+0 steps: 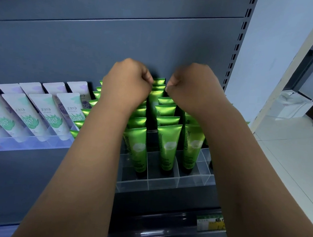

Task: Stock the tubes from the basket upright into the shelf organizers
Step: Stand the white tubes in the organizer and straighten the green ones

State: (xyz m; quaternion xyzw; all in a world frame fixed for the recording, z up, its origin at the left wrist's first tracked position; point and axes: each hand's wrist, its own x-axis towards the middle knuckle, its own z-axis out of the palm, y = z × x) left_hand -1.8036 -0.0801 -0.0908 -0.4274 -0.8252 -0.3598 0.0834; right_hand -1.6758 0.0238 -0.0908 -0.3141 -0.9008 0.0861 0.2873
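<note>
Several green Chamomile tubes (168, 147) stand upright in a clear shelf organizer (164, 183) with square cells. My left hand (128, 81) and my right hand (193, 84) reach to the back rows, fingers curled. Both pinch the top edge of a green tube (158, 81) at the rear, one hand on each side. The basket is out of view.
White and mint tubes (46, 114) lean in a second clear organizer (29, 144) to the left. A grey back panel (120, 41) rises behind. The shelf upright (236, 53) bounds the right side. A lower shelf rail with a label (209, 222) sits below.
</note>
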